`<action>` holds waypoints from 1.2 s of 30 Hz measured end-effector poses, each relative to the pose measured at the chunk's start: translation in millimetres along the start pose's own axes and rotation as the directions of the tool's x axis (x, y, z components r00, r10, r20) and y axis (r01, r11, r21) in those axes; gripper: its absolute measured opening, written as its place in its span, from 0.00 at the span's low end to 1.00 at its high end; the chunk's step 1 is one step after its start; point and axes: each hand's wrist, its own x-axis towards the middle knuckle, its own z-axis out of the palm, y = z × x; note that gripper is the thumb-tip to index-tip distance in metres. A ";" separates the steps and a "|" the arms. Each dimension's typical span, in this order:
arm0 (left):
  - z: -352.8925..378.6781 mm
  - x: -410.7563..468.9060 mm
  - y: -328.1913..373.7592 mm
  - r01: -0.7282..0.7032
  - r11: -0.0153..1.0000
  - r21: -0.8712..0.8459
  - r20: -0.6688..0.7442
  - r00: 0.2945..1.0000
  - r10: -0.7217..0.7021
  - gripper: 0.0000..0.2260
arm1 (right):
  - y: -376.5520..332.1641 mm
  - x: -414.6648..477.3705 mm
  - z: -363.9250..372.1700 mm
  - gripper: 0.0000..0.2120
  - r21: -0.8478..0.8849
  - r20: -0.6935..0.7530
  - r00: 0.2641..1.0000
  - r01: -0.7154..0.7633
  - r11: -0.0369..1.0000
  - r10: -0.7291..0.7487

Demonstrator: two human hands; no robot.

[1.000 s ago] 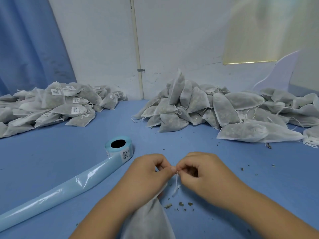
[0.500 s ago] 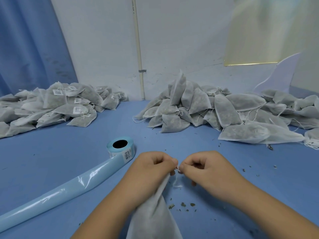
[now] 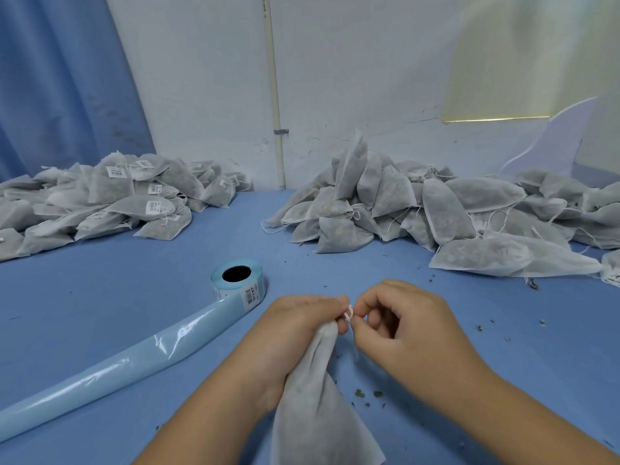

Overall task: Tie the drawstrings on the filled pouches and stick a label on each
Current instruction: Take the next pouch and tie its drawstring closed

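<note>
A white filled pouch point(image 3: 318, 411) stands upright near the front of the blue table, its neck gathered at the top. My left hand point(image 3: 295, 333) grips that neck. My right hand point(image 3: 399, 327) pinches the thin white drawstring point(image 3: 349, 312), which forms a small loop between my two hands' fingertips. A roll of labels point(image 3: 238, 280) lies just left of my left hand, its pale blue backing strip point(image 3: 110, 367) trailing to the lower left.
A heap of labelled pouches point(image 3: 110, 199) lies at the back left, and a larger heap of unlabelled pouches point(image 3: 436, 209) at the back right. Dried crumbs point(image 3: 369, 396) are scattered around the pouch. A white wall and blue curtain point(image 3: 60, 82) close the back.
The pouch has risen higher between my hands, and its neck is more tightly gathered. My fingers have worked the drawstring into a small loop at the top.
</note>
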 end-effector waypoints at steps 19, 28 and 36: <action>-8.2 3.6 0.3 -0.116 0.963 0.244 -0.120 0.981 0.149 0.09 | 7.8 15.2 -20.8 0.04 0.683 0.177 0.925 -0.361 0.635 0.335; -10.5 8.9 -2.1 -0.223 0.919 0.326 -0.102 0.958 0.268 0.11 | 3.4 20.2 -31.0 0.05 0.704 0.659 0.729 -0.685 0.191 0.187; -16.6 9.7 -4.1 -0.246 0.911 0.331 0.000 0.965 0.261 0.08 | 13.9 24.9 -45.4 0.17 0.776 0.595 0.796 -0.604 0.182 0.107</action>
